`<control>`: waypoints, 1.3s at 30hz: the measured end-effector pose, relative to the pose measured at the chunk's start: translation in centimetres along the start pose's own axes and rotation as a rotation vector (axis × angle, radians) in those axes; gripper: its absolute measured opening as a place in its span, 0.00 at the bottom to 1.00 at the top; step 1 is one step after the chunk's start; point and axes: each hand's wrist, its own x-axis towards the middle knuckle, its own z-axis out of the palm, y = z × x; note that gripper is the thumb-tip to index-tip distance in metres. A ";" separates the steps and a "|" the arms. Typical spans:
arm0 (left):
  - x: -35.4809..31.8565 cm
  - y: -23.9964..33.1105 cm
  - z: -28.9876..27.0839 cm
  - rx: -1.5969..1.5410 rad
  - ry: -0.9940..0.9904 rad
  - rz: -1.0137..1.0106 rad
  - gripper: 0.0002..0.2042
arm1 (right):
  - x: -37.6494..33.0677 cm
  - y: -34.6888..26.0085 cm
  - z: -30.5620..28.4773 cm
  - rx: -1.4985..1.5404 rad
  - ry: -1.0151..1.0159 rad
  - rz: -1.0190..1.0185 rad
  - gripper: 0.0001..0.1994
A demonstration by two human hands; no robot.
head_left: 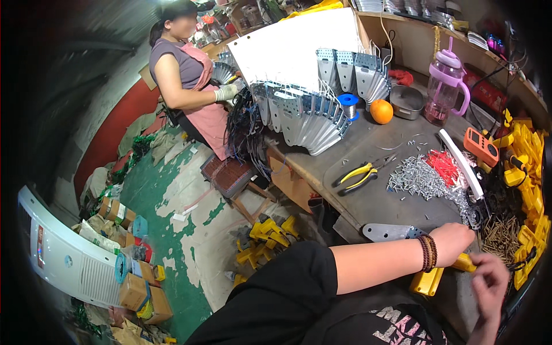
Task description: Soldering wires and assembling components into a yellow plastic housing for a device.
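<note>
My left hand (452,244), with beaded bracelets at the wrist, is closed over the bench near its front edge. Its fingertips are turned away, so what they grip is hidden. From beneath it sticks out the end of a yellow plastic part (464,263). My right hand (490,282) is beside that end, fingers loosely bent and apart, one fingertip close to it. Another yellow plastic piece (426,282) shows below my left wrist; whether the two are joined I cannot tell. A perforated metal plate (386,232) lies just beyond my left forearm.
Loose metal fasteners (417,177), red small parts (443,167), yellow-handled pliers (361,176) and brass screws (500,238) lie on the bench. Yellow parts (532,213) pile up at right. Farther back are fanned metal plates (307,121), an orange (381,111) and a pink bottle (444,86). A co-worker (184,86) stands at left.
</note>
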 end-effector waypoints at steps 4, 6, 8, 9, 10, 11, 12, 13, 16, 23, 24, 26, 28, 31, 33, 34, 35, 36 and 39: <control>-0.3 1.5 -2.3 -0.063 -0.184 -0.121 0.11 | 6.3 -0.6 -1.6 0.132 0.090 0.079 0.11; 0.0 0.5 -0.9 -0.042 -0.152 -0.038 0.14 | 9.9 0.1 -1.3 0.153 -0.023 0.196 0.09; -1.1 1.4 -1.7 -0.020 0.077 -0.088 0.13 | 13.3 1.9 0.2 -0.002 -0.173 0.158 0.08; -1.1 0.6 -1.5 -0.059 0.020 0.026 0.13 | 14.9 2.5 0.7 -0.187 -0.237 0.156 0.08; -2.0 0.1 -1.7 -0.167 0.232 0.293 0.15 | 15.8 2.4 1.7 -0.368 -0.317 0.141 0.08; -2.9 0.5 -2.8 -0.191 0.456 0.395 0.16 | 15.9 2.7 2.1 -0.395 -0.274 0.149 0.09; -4.0 0.8 -5.4 -0.178 0.540 0.401 0.15 | 15.9 3.2 2.6 -0.419 -0.238 0.150 0.09; -4.9 1.0 -8.8 -0.165 0.561 0.316 0.11 | 15.7 3.9 3.0 -0.439 -0.274 0.173 0.10; -6.5 -5.1 -12.3 -0.152 0.742 -0.193 0.07 | 15.7 3.2 6.5 -0.570 -0.461 0.198 0.14; -6.3 -8.0 -9.5 0.452 0.174 -0.414 0.09 | 15.4 3.4 8.9 -0.830 -0.633 0.104 0.11; -6.1 -8.1 -9.2 0.492 0.150 -0.403 0.08 | 14.5 3.4 8.4 -0.850 -0.568 0.028 0.08; -6.2 -8.0 -9.0 0.532 0.176 -0.352 0.07 | 13.0 2.0 6.3 -0.672 -0.361 0.035 0.06; -7.1 -7.2 -8.8 0.433 0.258 -0.251 0.06 | 11.2 -0.2 3.8 -0.370 -0.291 0.073 0.06; -8.3 -1.8 -8.2 -0.085 0.310 0.071 0.09 | 6.3 -1.7 2.0 -0.125 -0.275 0.088 0.05; -10.3 0.6 -6.4 -0.114 0.243 0.327 0.10 | 3.3 -1.9 2.4 -0.052 -0.294 0.033 0.06; -10.5 1.3 -6.3 -0.150 0.154 0.413 0.10 | 2.7 -1.9 2.7 -0.033 -0.305 0.020 0.06; -10.7 1.8 -6.2 -0.168 0.149 0.408 0.10 | 2.0 -2.0 3.1 -0.037 -0.314 0.026 0.06; -10.9 2.3 -6.1 -0.082 0.133 0.425 0.10 | 1.3 -2.0 3.4 -0.039 -0.324 0.030 0.07; -11.1 2.4 -5.6 0.087 0.139 0.454 0.08 | 0.4 -1.5 4.2 -0.120 -0.300 -0.097 0.11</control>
